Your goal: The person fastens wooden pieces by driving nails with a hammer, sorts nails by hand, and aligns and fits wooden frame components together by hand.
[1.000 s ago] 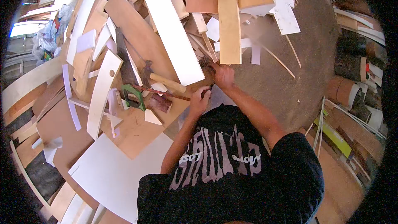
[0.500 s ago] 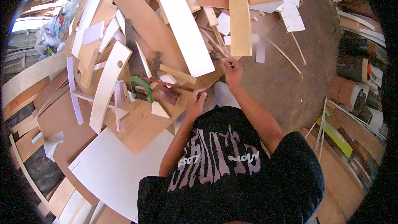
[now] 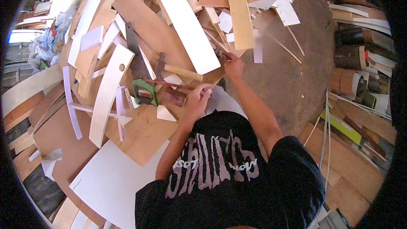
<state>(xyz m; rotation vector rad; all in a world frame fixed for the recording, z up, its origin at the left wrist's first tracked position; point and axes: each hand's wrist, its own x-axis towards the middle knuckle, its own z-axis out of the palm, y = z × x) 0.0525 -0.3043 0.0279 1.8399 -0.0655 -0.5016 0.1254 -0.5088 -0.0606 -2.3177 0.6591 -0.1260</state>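
Observation:
My left hand (image 3: 198,101) is closed, fingers curled, at the inner end of a thin reddish stick (image 3: 169,84) that reaches toward the green-handled handsaw (image 3: 145,92). Farther forward, my right hand (image 3: 233,65) has its fingers pinched together beside the end of a long white board (image 3: 186,21). A small dark shape shows at those fingertips, too small to name. Between the saw and the white board lies a hammer (image 3: 183,72) with a wooden handle. A small white wedge-shaped offcut (image 3: 165,113) and a brown block (image 3: 174,97) rest near my left hand.
Wooden boards and offcuts pile up ahead, including a tan plank (image 3: 238,12). A large white panel (image 3: 114,182) lies at lower left. Plastic bags (image 3: 44,44) sit at far left. Rolled sheets (image 3: 345,78) and a yellow-green strip (image 3: 344,130) line the right side of the brown floor.
My left hand has moved slightly forward, and the stick's near end has risen with it. My right hand has shifted a little left and forward. The view has turned slightly.

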